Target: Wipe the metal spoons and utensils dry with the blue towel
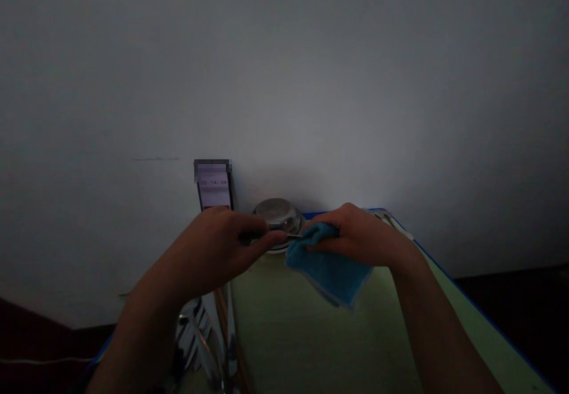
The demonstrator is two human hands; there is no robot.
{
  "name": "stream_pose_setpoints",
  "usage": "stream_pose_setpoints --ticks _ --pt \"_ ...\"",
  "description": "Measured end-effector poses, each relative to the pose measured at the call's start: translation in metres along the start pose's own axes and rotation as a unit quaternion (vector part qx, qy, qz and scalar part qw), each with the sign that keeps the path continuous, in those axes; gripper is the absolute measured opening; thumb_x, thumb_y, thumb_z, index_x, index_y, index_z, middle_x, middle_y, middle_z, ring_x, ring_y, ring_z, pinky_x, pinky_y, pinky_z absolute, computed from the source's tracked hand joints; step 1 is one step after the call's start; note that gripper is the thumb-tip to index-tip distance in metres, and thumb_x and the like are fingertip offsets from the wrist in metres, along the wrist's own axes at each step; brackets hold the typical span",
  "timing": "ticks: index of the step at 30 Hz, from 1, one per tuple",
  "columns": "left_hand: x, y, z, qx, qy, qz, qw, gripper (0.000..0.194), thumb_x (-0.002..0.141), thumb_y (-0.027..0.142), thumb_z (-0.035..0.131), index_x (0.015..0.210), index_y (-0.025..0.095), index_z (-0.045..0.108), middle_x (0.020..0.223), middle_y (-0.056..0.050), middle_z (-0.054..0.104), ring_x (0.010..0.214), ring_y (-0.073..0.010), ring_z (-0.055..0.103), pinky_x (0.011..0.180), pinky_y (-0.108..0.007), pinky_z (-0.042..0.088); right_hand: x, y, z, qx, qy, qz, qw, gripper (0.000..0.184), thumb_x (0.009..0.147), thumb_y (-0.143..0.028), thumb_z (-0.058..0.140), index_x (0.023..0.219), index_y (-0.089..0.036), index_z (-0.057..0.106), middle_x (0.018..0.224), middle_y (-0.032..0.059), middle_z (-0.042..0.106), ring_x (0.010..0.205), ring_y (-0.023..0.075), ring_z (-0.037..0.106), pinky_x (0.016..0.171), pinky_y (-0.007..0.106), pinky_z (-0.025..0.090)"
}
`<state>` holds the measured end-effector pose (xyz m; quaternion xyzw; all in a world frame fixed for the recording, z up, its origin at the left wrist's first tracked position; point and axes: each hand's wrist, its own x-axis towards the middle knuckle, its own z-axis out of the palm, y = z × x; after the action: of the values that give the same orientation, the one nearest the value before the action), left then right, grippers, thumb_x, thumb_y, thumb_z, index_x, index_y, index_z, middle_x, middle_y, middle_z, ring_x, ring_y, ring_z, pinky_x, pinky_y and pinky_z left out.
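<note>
Slim metal utensil (pixel 294 236), one: raised above the far part of the desk (pixel 311 340), spanning the short gap between the hands; its ends are hidden, so the exact kind cannot be told. Judged light, stiff and smooth, apt to slip or turn; best taken by pinching the covered portion at the left hand, cloth supporting the other side. Left hand (pixel 217 246): grip closed, thumb and fingers pinching the utensil. Right hand (pixel 367 237): grip closed on the blue cloth (pixel 333 275), bunched about the utensil, a loose corner hanging below. Cloth judged soft, limp and light, giving better purchase than bare metal; best held gathered between thumb and fingers. Metal bowl (pixel 276 211), one: just behind the hands, near the wall (pixel 311 98), judged rigid and smooth; whether it is inverted cannot be told surely. Phone (pixel 216 191), one: leaning upright against the wall, left of the bowl, screen lit with digits; judged flat, slick and fragile. Assorted metal cutlery (pixel 204 343): lying on the desk beside the left forearm, partly hidden by it; judged hard, slippery and liable to slide.
</note>
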<state>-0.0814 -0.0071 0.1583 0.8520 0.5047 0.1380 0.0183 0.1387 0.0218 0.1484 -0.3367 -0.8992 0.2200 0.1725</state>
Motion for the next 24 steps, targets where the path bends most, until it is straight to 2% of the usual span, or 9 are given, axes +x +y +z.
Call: stream_pose_setpoints --ticks 6,10,15,24 --pt "-0.0032 0.0008 -0.0009 -0.001 0.028 0.003 1.0 0.042 0.082 0.049 0.043 0.061 0.017 0.06 0.042 0.005 0.041 0.038 -0.0062 0.038 0.043 -0.021 0.023 0.001 -0.0009 0.0008 0.012 0.029 -0.01 0.999 0.021 0.078 -0.03 0.056 0.095 -0.02 0.064 0.082 -0.0005 0.067 0.071 0.0105 0.059 0.062 0.02 0.039" --pt "-0.0019 0.0017 -0.0012 -0.017 0.049 0.002 0.999 0.041 0.081 0.048 0.045 0.059 0.016 0.059 0.041 0.006 0.038 0.038 -0.0058 0.036 0.042 -0.02 0.022 0.001 -0.0046 -0.0002 0.02 0.047 0.002 0.999 0.022 0.076 -0.037 0.058 0.088 -0.019 0.064 0.076 -0.0012 0.066 0.066 0.0096 0.058 0.057 0.019 0.039" --pt "-0.0018 0.0023 0.0007 -0.033 0.048 0.017 0.998 0.041 0.081 0.047 0.046 0.059 0.015 0.06 0.041 0.005 0.039 0.038 -0.0052 0.035 0.041 -0.019 0.022 -0.0004 -0.0086 -0.0015 0.016 0.05 0.025 0.998 0.03 0.072 -0.048 0.058 0.083 -0.021 0.065 0.069 -0.0024 0.064 0.063 0.0094 0.058 0.052 0.018 0.037" --pt "0.0 0.0032 0.0045 -0.009 0.059 0.017 0.998 0.046 0.084 0.048 0.04 0.06 0.015 0.062 0.04 0.005 0.035 0.037 -0.0055 0.035 0.041 -0.02 0.021 -0.0005 -0.01 -0.0024 0.006 0.056 0.029 0.998 0.029 0.07 -0.049 0.059 0.082 -0.023 0.066 0.067 -0.0041 0.064 0.059 0.0079 0.057 0.051 0.017 0.037"
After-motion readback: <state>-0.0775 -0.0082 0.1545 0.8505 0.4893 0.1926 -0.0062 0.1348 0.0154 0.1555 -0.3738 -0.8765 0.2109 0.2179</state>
